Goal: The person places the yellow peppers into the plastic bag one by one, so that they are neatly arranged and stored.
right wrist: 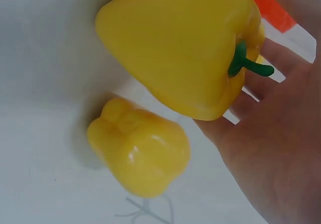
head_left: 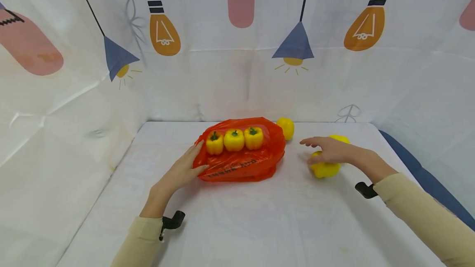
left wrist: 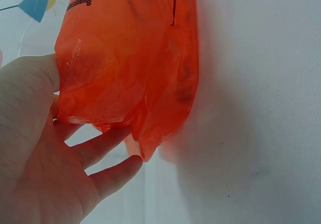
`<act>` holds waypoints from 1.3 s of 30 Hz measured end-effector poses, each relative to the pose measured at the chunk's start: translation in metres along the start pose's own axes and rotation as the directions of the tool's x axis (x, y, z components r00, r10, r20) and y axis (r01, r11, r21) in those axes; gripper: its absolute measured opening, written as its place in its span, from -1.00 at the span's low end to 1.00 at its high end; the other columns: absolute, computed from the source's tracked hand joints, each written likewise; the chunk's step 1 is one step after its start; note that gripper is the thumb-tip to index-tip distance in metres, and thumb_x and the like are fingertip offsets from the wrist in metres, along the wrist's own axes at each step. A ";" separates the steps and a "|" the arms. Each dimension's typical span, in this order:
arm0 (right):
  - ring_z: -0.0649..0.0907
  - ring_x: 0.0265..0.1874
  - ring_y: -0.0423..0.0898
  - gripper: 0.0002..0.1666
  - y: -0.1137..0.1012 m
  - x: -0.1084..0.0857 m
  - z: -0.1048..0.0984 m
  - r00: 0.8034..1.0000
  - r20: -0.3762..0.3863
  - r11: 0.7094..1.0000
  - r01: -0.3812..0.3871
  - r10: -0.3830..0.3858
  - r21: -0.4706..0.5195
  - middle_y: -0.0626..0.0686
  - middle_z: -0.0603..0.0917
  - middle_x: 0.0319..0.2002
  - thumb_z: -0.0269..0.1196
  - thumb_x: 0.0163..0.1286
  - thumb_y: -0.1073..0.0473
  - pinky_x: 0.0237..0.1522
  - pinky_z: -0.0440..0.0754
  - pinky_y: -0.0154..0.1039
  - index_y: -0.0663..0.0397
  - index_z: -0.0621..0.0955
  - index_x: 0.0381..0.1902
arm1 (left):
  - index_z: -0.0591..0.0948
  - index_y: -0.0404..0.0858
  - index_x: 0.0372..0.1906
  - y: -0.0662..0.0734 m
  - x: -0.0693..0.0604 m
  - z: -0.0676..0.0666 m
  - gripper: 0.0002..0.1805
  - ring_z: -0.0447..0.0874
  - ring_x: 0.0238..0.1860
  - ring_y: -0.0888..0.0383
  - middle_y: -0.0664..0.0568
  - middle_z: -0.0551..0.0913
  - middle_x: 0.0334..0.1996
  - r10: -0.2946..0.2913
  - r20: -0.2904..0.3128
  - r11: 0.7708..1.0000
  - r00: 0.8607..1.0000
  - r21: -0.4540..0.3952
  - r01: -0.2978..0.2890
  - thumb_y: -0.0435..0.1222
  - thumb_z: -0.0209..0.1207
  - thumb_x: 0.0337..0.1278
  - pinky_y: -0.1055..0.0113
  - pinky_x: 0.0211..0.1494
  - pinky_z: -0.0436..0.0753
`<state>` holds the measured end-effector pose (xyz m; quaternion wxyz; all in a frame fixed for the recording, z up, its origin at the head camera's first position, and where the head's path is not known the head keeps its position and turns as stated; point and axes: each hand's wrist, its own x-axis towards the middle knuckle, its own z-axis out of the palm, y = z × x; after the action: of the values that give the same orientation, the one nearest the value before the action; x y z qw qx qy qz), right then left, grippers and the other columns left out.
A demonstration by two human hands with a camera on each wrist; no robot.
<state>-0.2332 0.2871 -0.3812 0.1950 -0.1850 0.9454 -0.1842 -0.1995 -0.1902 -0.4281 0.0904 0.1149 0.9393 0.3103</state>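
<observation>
Three yellow peppers (head_left: pixel 233 140) sit in a row on a red plastic bag (head_left: pixel 241 170) at the middle of the table. My left hand (head_left: pixel 182 168) touches the bag's left edge with fingers spread; in the left wrist view the fingers (left wrist: pixel 113 176) lie along the bag (left wrist: pixel 125 58). At the right, my right hand (head_left: pixel 334 151) is over a yellow pepper (head_left: pixel 325 170), fingers extended. The right wrist view shows this pepper (right wrist: pixel 180 43) with its green stem beside the palm of my right hand (right wrist: pixel 276 113); whether the fingers touch it, I cannot tell.
Another yellow pepper (head_left: pixel 339 139) lies behind my right hand, and one more (head_left: pixel 285 128) stands at the bag's back right corner. A white table (head_left: pixel 237 226) carries everything, with a lamp-patterned sheet (head_left: pixel 222 81) hanging behind it. Something dark blue (head_left: pixel 419 168) is beyond the right edge.
</observation>
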 end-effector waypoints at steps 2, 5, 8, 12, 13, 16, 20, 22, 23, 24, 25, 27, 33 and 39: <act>0.40 0.34 0.25 -0.14 0.002 -0.003 0.001 1.000 0.018 1.000 -0.009 0.009 0.011 0.22 0.41 0.40 0.30 0.29 -0.16 0.23 0.48 0.32 -0.08 0.32 0.48 | -0.12 0.08 0.62 0.000 0.001 0.001 -0.06 -0.10 0.61 -0.16 -0.08 -0.05 0.62 0.005 -0.004 1.000 1.000 0.002 -0.005 0.01 0.17 0.33 -0.28 0.52 0.15; 0.39 0.34 0.27 -0.12 0.003 -0.006 0.002 1.000 0.027 1.000 0.003 -0.004 0.012 0.22 0.39 0.42 0.32 0.27 -0.15 0.24 0.47 0.33 -0.03 0.31 0.48 | -0.11 0.08 0.62 -0.001 0.002 0.002 -0.07 -0.09 0.61 -0.15 -0.08 -0.05 0.62 0.013 -0.008 1.000 1.000 0.004 -0.013 0.01 0.17 0.33 -0.27 0.53 0.15; 0.39 0.35 0.26 -0.12 0.005 -0.008 0.002 1.000 0.018 1.000 0.015 -0.016 0.013 0.20 0.39 0.42 0.34 0.27 -0.13 0.26 0.47 0.30 -0.01 0.32 0.47 | -0.11 0.07 0.62 -0.002 0.002 0.003 -0.06 -0.08 0.61 -0.15 -0.08 -0.04 0.62 0.021 -0.014 1.000 1.000 0.008 -0.021 0.01 0.17 0.33 -0.26 0.53 0.15; 0.40 0.34 0.27 -0.13 0.006 -0.010 0.000 0.999 0.017 0.999 0.035 -0.036 0.019 0.21 0.40 0.41 0.36 0.26 -0.12 0.26 0.47 0.30 0.02 0.35 0.45 | -0.12 0.07 0.62 -0.003 0.002 0.004 -0.06 -0.07 0.61 -0.16 -0.08 -0.04 0.62 0.024 -0.016 1.000 1.000 0.017 -0.023 0.01 0.17 0.32 -0.28 0.52 0.16; 0.41 0.33 0.26 -0.13 0.006 -0.011 -0.001 0.999 0.018 0.999 0.037 -0.037 0.020 0.21 0.41 0.40 0.36 0.25 -0.11 0.27 0.47 0.29 0.03 0.35 0.44 | -0.12 0.07 0.62 -0.003 0.001 0.004 -0.06 -0.07 0.61 -0.16 -0.08 -0.04 0.62 0.024 -0.016 1.000 1.000 0.017 -0.023 0.02 0.17 0.32 -0.28 0.52 0.16; 0.44 0.30 0.23 -0.11 0.008 -0.013 -0.001 0.999 0.021 0.999 0.042 -0.042 0.012 0.21 0.43 0.39 0.38 0.22 -0.12 0.27 0.47 0.28 0.03 0.36 0.44 | -0.11 0.06 0.62 -0.004 0.001 0.004 -0.06 -0.07 0.61 -0.16 -0.09 -0.04 0.62 0.032 -0.021 0.999 0.999 0.018 -0.032 0.01 0.18 0.33 -0.27 0.52 0.15; 0.47 0.26 0.17 -0.07 0.012 -0.017 -0.001 0.999 0.023 0.999 0.030 -0.030 0.011 0.21 0.45 0.37 0.40 0.19 -0.12 0.26 0.49 0.25 0.03 0.35 0.45 | -0.09 0.05 0.62 -0.004 0.001 0.003 -0.07 -0.05 0.60 -0.15 -0.09 -0.02 0.61 0.042 -0.031 0.999 0.999 0.014 -0.042 -0.01 0.18 0.33 -0.26 0.53 0.14; 0.47 0.23 0.15 -0.06 0.014 -0.019 -0.001 1.000 0.021 1.000 0.021 -0.021 0.008 0.21 0.46 0.35 0.40 0.17 -0.12 0.24 0.51 0.24 0.02 0.34 0.45 | -0.09 0.03 0.62 -0.004 0.001 0.002 -0.07 -0.04 0.60 -0.17 -0.11 -0.01 0.61 0.047 -0.032 0.999 0.998 0.018 -0.046 -0.01 0.18 0.33 -0.27 0.53 0.14; 0.47 0.22 0.13 -0.05 0.014 -0.020 0.000 1.000 0.020 1.000 0.016 -0.016 0.009 0.21 0.46 0.35 0.41 0.16 -0.12 0.23 0.52 0.23 0.01 0.34 0.45 | -0.09 0.03 0.62 -0.004 0.001 0.002 -0.07 -0.05 0.60 -0.17 -0.10 -0.01 0.61 0.045 -0.030 0.999 0.999 0.018 -0.045 -0.01 0.18 0.33 -0.27 0.53 0.14; 0.47 0.21 0.13 -0.05 0.014 -0.021 0.000 1.000 0.019 1.000 0.017 -0.018 0.007 0.22 0.46 0.34 0.41 0.16 -0.12 0.21 0.53 0.24 0.02 0.34 0.45 | -0.08 0.03 0.62 -0.004 0.001 0.003 -0.07 -0.05 0.60 -0.16 -0.10 -0.01 0.61 0.043 -0.028 0.999 0.999 0.020 -0.042 -0.01 0.18 0.33 -0.26 0.54 0.14; 0.47 0.20 0.12 -0.05 0.015 -0.023 0.000 1.000 0.018 1.000 0.013 -0.013 0.009 0.22 0.46 0.34 0.41 0.15 -0.12 0.20 0.54 0.24 0.02 0.35 0.45 | -0.08 0.03 0.62 -0.004 0.001 0.003 -0.07 -0.06 0.60 -0.16 -0.10 -0.02 0.61 0.041 -0.026 0.999 0.999 0.021 -0.040 0.00 0.18 0.33 -0.26 0.54 0.14; 0.45 0.19 0.12 -0.04 0.015 -0.025 0.000 1.000 0.015 1.000 0.011 -0.011 0.015 0.22 0.45 0.34 0.42 0.13 -0.10 0.20 0.53 0.25 0.02 0.35 0.45 | -0.09 0.03 0.62 -0.004 0.001 0.003 -0.07 -0.07 0.61 -0.16 -0.10 -0.03 0.61 0.033 -0.022 0.999 0.999 0.023 -0.033 0.00 0.17 0.33 -0.26 0.53 0.14; 0.42 0.19 0.13 -0.02 0.018 -0.029 0.001 1.000 0.003 1.000 0.010 -0.010 0.018 0.20 0.42 0.34 0.45 0.08 -0.05 0.19 0.53 0.28 0.00 0.35 0.44 | -0.11 0.05 0.62 -0.003 0.001 0.003 -0.06 -0.06 0.60 -0.17 -0.09 -0.04 0.62 0.022 -0.019 1.000 1.000 0.016 -0.021 -0.01 0.18 0.33 -0.28 0.52 0.15; 0.37 0.23 0.16 -0.01 0.024 -0.033 0.005 1.000 -0.008 1.000 0.002 -0.001 0.020 0.18 0.41 0.35 0.48 0.06 0.01 0.19 0.51 0.32 -0.03 0.35 0.45 | -0.10 0.04 0.62 -0.004 0.001 0.003 -0.07 -0.05 0.60 -0.18 -0.10 -0.03 0.61 0.029 -0.020 0.999 0.999 0.014 -0.029 -0.01 0.18 0.33 -0.29 0.51 0.15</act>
<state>-0.2094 0.3201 -0.3851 0.1928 -0.1830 0.9441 -0.1947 -0.2004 -0.1909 -0.4331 0.0754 0.1260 0.9405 0.3064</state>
